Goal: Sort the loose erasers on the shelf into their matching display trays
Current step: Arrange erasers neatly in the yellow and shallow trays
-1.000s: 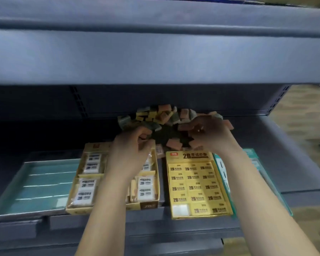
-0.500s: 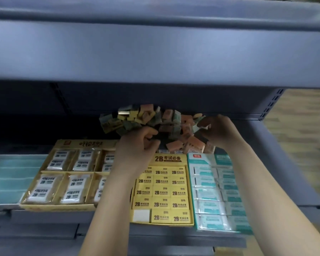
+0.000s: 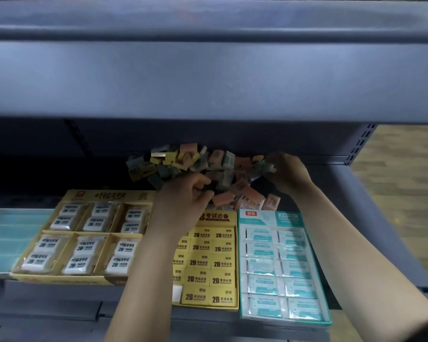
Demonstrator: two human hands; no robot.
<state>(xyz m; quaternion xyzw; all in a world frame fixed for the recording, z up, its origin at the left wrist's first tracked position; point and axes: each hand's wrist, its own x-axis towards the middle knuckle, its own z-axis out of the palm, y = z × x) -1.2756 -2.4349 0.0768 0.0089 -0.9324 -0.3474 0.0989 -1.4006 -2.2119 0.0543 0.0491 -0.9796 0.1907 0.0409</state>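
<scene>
A pile of loose erasers (image 3: 195, 164), yellow, pink and teal, lies at the back of the shelf. My left hand (image 3: 183, 201) sits at the pile's near edge with fingers curled; what they hold is hidden. At the pile's right end, my right hand (image 3: 288, 172) pinches a greenish eraser (image 3: 263, 166). In front stand a yellow compartment tray (image 3: 109, 195) of white wrapped erasers, a yellow 2B tray (image 3: 216, 216) and a teal tray (image 3: 269, 215) of teal-labelled erasers.
An empty teal tray (image 3: 10, 233) stands at the far left. The upper shelf's front edge (image 3: 208, 82) hangs low over the pile. A perforated upright (image 3: 361, 144) borders the shelf on the right, with wooden floor (image 3: 405, 181) beyond it.
The view has swung right, bringing the teal tray fully into sight. My right hand moved to the pile's right end. My left hand stayed at the near edge.
</scene>
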